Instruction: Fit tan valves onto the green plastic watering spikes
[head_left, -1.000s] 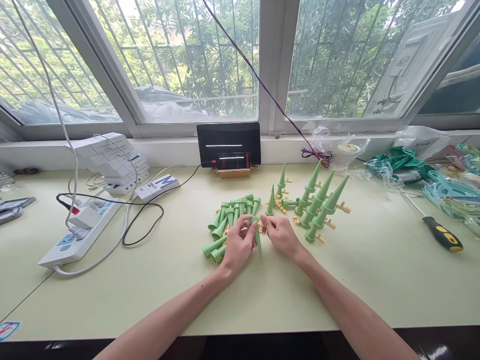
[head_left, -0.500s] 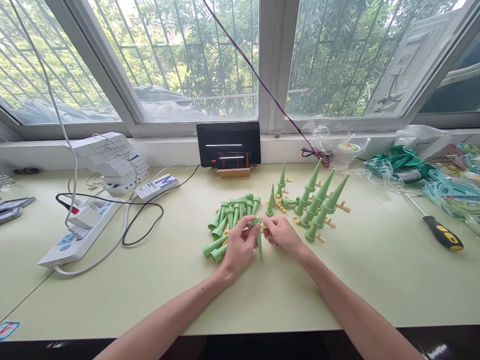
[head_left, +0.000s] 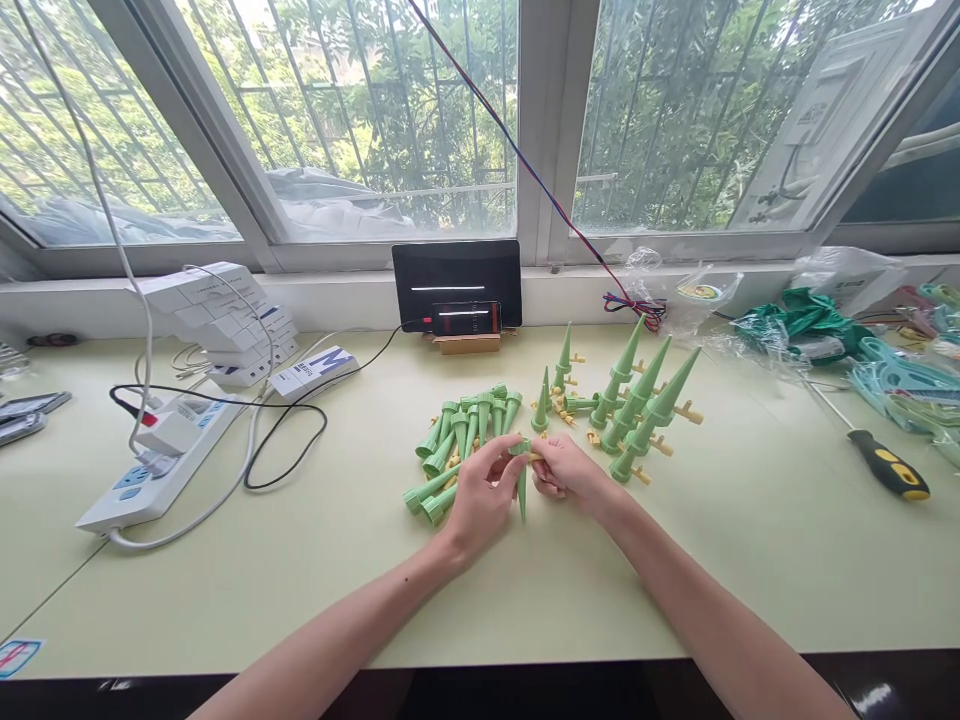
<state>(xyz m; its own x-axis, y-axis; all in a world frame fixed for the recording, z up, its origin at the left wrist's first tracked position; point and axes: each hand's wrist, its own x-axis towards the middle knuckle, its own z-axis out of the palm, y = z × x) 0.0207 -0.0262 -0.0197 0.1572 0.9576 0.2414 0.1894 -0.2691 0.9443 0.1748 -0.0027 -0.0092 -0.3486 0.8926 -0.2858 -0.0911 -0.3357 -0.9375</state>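
My left hand is closed round the top of a green plastic watering spike, whose point hangs downward. At its side, my right hand pinches a small yellow valve that meets the spike near its cap; how far it sits in is hidden by the fingers. Left of the hands lies a pile of loose green spikes with yellow pieces among them. To the right, several green spikes with yellow valves stand point up, some stacked on one another.
A tablet with a phone before it leans at the window. On the left are a power strip, cables and stacked white boxes. A screwdriver and plastic bags lie on the right.
My right hand has turned slightly at the spike's side, and the yellow valve shows more clearly. The spike has swung to hang nearly straight down. The pile and standing spikes are unchanged.
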